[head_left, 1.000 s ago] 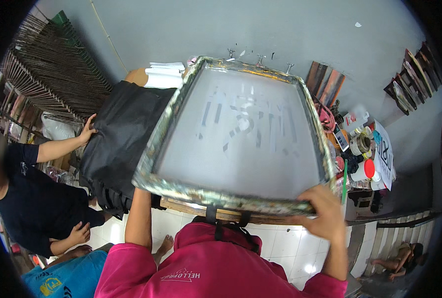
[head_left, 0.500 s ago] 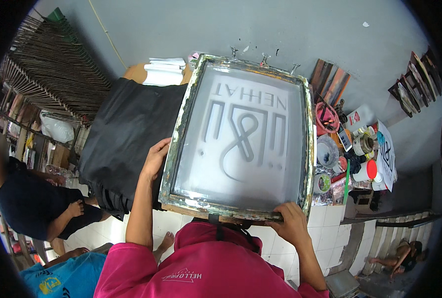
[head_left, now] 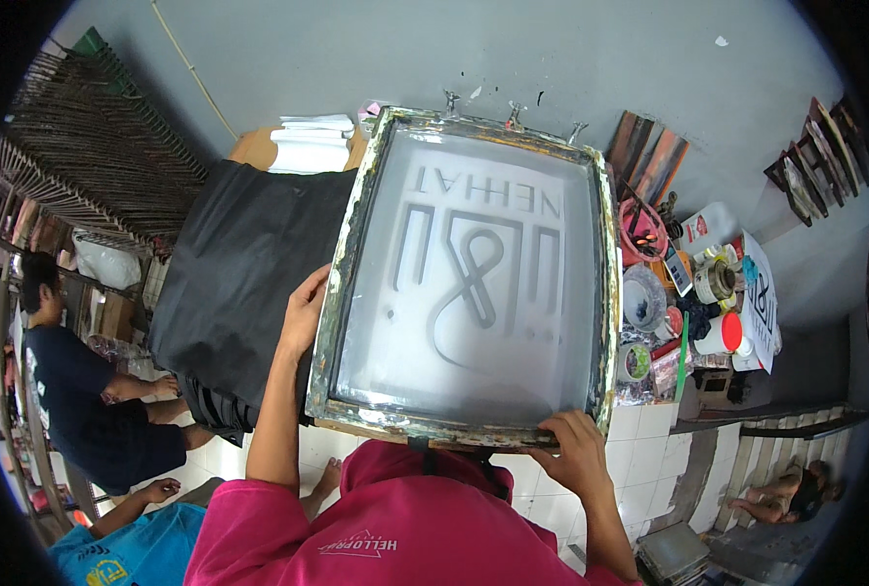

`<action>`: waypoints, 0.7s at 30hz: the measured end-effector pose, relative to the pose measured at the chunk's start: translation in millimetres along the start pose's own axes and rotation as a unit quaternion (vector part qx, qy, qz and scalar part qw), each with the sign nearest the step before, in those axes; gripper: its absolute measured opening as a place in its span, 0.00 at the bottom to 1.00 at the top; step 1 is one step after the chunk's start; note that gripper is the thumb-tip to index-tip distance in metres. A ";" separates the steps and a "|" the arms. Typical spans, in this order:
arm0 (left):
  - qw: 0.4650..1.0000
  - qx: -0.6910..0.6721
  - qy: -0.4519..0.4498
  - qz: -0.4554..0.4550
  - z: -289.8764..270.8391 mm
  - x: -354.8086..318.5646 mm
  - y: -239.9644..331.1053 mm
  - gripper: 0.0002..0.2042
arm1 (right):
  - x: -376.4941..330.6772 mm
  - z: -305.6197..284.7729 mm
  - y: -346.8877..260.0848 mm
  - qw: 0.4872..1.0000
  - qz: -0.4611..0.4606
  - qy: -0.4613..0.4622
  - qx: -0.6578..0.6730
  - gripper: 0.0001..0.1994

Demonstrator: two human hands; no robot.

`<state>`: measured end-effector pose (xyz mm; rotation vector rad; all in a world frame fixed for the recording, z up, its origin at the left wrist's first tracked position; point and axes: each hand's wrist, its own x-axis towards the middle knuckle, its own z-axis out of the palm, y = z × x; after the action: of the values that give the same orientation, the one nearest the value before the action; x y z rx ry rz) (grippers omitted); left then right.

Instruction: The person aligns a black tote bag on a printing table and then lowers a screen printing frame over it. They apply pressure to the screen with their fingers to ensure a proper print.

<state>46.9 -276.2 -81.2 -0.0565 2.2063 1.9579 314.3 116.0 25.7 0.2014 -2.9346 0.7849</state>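
A screen printing frame [head_left: 425, 422] with paint-stained edges lies in front of me, its pale mesh [head_left: 376, 337] carrying a grey stencil of letters and looping shapes. Along its left edge, my left hand [head_left: 304, 314] grips the side with the fingertips against the rim. My right hand [head_left: 575, 451] is closed over the near right corner, fingers on top and thumb below. Clamps [head_left: 515, 115] stand at the frame's far edge. What lies beneath the mesh is hidden.
Black fabric pieces [head_left: 249, 264] are stacked left of the frame, with folded white sheets [head_left: 312, 146] behind. To the right are a pink basket [head_left: 641, 232], tubs, a white jug [head_left: 710, 227] and a printed sheet [head_left: 759, 303]. A person [head_left: 88, 391] stands at left; another in blue [head_left: 132, 547] is nearer.
The view has shifted slightly, and the frame's near edge appears a little lower. Both hands keep their hold. The person at left has shifted right in view.
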 end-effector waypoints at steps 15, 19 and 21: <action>1.000 0.014 0.013 0.012 1.4 -26.2 23.4 0.19 | -8.3 1.9 10.7 1.000 -0.013 -0.001 -0.006 0.21; 1.000 0.020 0.018 0.001 -6.6 -50.9 24.9 0.20 | -7.3 4.7 11.1 1.000 -0.002 -0.012 0.009 0.20; 1.000 0.001 0.026 -0.015 -8.4 -63.3 24.3 0.20 | -10.5 10.2 16.3 1.000 -0.010 -0.004 0.004 0.20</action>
<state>104.2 -287.7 -45.9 -0.1415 2.2256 1.9605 321.6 126.0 7.6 0.2343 -2.9335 0.7953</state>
